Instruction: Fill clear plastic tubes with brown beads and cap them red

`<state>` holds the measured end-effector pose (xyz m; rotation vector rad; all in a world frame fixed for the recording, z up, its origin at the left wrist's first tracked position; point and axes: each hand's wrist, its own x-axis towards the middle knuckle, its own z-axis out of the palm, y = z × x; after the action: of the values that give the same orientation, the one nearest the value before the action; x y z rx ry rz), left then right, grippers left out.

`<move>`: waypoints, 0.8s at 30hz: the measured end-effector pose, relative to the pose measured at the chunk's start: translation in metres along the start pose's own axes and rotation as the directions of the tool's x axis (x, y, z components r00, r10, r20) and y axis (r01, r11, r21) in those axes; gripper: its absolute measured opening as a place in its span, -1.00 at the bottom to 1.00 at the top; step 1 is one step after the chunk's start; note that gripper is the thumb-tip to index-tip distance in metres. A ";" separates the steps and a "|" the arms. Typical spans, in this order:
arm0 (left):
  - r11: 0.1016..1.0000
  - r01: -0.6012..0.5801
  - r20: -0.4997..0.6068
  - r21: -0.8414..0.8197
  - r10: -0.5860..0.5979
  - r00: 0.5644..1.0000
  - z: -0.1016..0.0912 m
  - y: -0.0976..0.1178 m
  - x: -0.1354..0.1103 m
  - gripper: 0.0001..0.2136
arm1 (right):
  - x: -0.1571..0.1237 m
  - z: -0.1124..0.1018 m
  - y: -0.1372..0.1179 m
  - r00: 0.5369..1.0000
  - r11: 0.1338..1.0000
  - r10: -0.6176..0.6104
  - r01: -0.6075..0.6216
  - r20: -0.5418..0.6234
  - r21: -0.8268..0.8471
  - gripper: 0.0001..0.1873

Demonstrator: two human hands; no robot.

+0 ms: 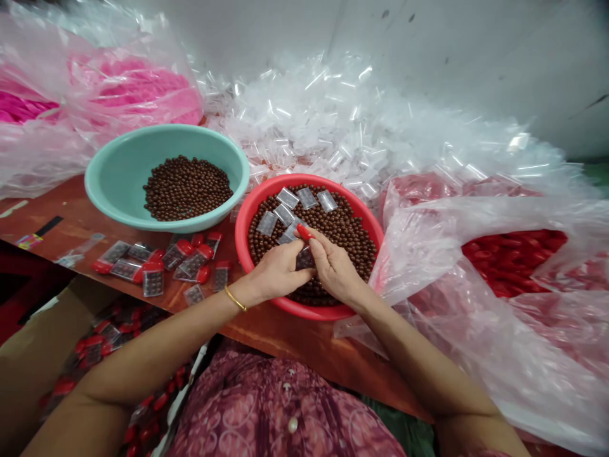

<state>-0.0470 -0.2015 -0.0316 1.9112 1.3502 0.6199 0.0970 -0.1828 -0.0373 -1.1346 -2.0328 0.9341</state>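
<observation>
Red plastic basin [247, 236] sits beneath both hands, and the brown beads [354, 244] inside it nearly fill it. The left hand [276, 273] and right hand [335, 266] meet above the beads, both closed in a pinch on a small clear packet [305, 258]. The fingers partly hide it, but it looks dark with beads inside. A red bit [304, 232] sits at the right hand's fingertips, too small to say what it is. Holding the packet over the basin probably lets any dropped bead fall back among the rest. A gold bangle [235, 298] circles the left wrist. Several clear sachets [307, 198], apparently empty, lie on the beads at the far side, seemingly placed there to stay within easy reach. A teal basin [121, 168] with more beads [188, 188] stands just beside the red one on the tabletop [52, 219]. Red-ended packets [128, 270] lie on the tabletop to the left of the hands, and more lie in a cardboard box [33, 362] below. Behind, a heap of loose sachets [361, 120] banks against the wall [476, 51], with pink pieces in a plastic bag [133, 89] to the left and red pieces in a plastic bag [514, 254] to the right
</observation>
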 end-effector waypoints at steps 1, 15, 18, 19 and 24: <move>0.999 0.010 0.007 0.046 -0.010 1.000 0.000 0.001 -0.001 -0.82 | -0.002 0.002 0.000 1.000 1.000 0.010 -0.010 -0.003 -0.007 -0.48; 0.995 0.087 -0.036 -0.056 -0.089 0.995 -0.002 0.007 0.001 -0.91 | -0.011 0.003 0.006 0.990 0.909 0.085 -0.123 0.113 0.398 -0.28; 0.996 0.067 -0.036 0.063 -0.065 0.997 -0.002 0.009 0.000 -0.92 | -0.013 0.003 0.007 0.989 0.966 0.059 -0.091 0.136 0.242 -0.29; 0.992 0.064 -0.023 0.112 -0.062 0.998 -0.002 0.010 -0.001 -0.90 | -0.014 0.003 0.006 0.987 0.983 0.049 -0.075 0.151 0.169 -0.30; 0.944 0.043 0.021 0.326 -0.052 0.998 0.000 0.013 -0.004 -0.80 | -0.023 -0.006 0.001 0.984 0.987 -0.023 0.051 0.178 -0.152 -0.32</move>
<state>-0.0406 -0.2083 -0.0212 2.1287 1.5517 0.3587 0.1121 -0.2007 -0.0382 -1.1252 -2.2959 0.8966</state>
